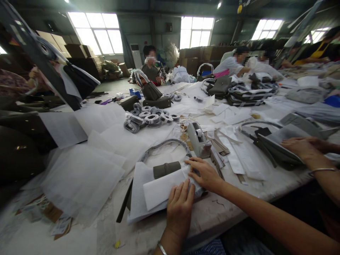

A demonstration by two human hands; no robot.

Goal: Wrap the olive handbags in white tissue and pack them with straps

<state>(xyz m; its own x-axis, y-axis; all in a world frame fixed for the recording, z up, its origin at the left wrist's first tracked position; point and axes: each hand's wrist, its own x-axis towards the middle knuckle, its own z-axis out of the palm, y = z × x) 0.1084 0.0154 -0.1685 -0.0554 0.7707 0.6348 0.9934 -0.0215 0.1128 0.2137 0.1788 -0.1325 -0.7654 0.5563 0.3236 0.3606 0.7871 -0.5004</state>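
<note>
Two bare hands work over a dark handbag (pixel 129 203) on a cluttered surface (pixel 204 219), just on the near side of a grey tape dispenser (pixel 199 140). The left hand (pixel 180 205), a bangle at its wrist, reaches up from below, palm down, fingers extended close together and angled away from the wearer across a folded white sheet (pixel 159 187); it is unclenched, resting flat on the sheet. The right hand (pixel 205 173) comes in from the lower right on a long, slanting bare forearm, its wrist nearly straight, fingers slightly parted and curved with tips down at the wrapped bag's right part, nearest the dispenser; whether it pinches the wrapping cannot be told. The bag lies under a larger white wrapping sheet (pixel 136 177), a dark strap piece (pixel 166 169) on top, its wrapped handle (pixel 164 142) arching left of the dispenser. Wrapped coils (pixel 152 118) sit beyond and left of the dispenser; to its right, a co-worker's hands (pixel 302 147) rest on another bag (pixel 278 150).
</note>
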